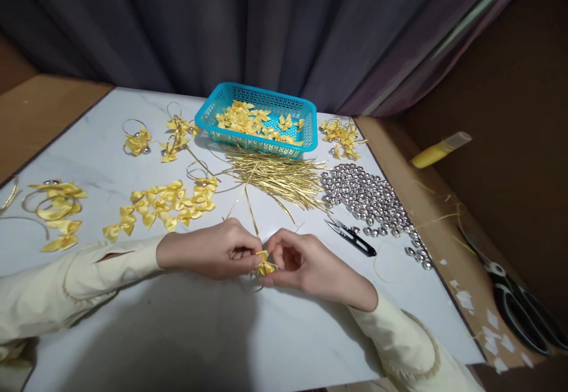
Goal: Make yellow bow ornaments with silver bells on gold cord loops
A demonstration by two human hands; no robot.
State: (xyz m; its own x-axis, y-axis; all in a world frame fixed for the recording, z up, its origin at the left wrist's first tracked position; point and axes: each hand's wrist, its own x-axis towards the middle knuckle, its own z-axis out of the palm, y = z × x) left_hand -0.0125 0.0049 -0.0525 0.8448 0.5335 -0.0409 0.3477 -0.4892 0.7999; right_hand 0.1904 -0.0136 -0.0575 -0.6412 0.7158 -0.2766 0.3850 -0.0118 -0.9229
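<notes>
Both hands meet at near centre of the white table (177, 333). Left hand (208, 254) and right hand (302, 265) pinch a small yellow bow (265, 266) between fingertips, fingers curled in, both grasping the bow; it sits between the two hands just above the tabletop. A thin gold wire (252, 217) runs from the bow up toward the far side, its end hidden in the fingers. Cream sleeves on both arms. Far centre: blue basket (306, 135) holding more yellow bows. Just near the basket, a pile of gold wires (279, 179). Right of that, a heap of silver bells (368, 200), with small thread snips (352, 239) lying near them. Left of centre, a loose spread of yellow bows (162, 206); far left, finished bows on wire rings (55, 209). Right edge, off the white top, large scissors (519, 303) and a yellow glue stick (437, 151).
</notes>
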